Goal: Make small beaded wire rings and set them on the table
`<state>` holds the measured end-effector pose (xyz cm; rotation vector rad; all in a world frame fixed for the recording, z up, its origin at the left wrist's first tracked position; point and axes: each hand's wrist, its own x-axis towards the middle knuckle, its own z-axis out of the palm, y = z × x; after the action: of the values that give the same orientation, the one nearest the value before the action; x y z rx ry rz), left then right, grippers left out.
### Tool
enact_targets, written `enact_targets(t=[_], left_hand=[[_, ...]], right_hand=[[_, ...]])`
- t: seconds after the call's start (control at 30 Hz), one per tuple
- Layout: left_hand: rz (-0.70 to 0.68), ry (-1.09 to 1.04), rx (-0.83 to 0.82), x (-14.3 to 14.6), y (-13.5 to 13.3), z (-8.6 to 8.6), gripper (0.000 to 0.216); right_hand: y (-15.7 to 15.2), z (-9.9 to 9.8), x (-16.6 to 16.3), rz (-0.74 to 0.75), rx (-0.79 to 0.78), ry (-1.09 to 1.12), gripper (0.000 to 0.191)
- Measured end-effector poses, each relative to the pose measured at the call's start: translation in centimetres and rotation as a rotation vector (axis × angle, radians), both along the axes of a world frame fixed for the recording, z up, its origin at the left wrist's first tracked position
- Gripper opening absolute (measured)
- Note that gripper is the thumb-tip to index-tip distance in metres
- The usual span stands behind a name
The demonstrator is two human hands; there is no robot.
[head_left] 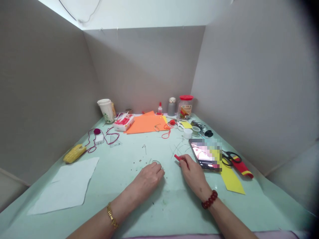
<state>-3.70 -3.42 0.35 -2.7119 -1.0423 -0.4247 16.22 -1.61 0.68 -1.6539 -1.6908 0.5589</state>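
Note:
My left hand [151, 174] rests low over the middle of the table, its fingers closed. A thin dark-green wire [156, 161] curves out from its fingertips. My right hand [190, 169] grips a small red stick-like object [176, 157] between thumb and fingers; most of it is hidden in the hand, so its kind does not show. Several thin green wires [177, 148] lie loose beyond the right hand. Dark little scraps [139, 162] are scattered just beyond the left hand. A phone [203, 156] with a lit screen stands propped close to the right hand.
Black-handled scissors [233, 157] and yellow paper [231, 181] lie at right. White cloth or paper [67, 186] and a yellow corn-like object [74, 153] are at left. Behind are orange sheets [146, 122], a tissue pack [124, 122], a cup [106, 111] and a red-lidded jar [184, 108].

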Motion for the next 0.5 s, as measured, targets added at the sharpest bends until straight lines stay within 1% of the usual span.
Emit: enact_targets(t=[0.13, 0.27, 0.5], left_hand=[[0.047, -0.046, -0.086, -0.2, 0.25, -0.36, 0.018], [0.072, -0.088, -0.128, -0.22, 0.43, -0.57, 0.018], [0.034, -0.043, -0.076, 0.2, 0.21, -0.13, 0.021]], right_hand=[[0.08, -0.22, 0.09, 0.001, -0.002, 0.003, 0.02], [0.16, -0.36, 0.14, 0.003, -0.005, -0.002, 0.021], [0.09, -0.3, 0.11, 0.01, 0.031, -0.02, 0.022]])
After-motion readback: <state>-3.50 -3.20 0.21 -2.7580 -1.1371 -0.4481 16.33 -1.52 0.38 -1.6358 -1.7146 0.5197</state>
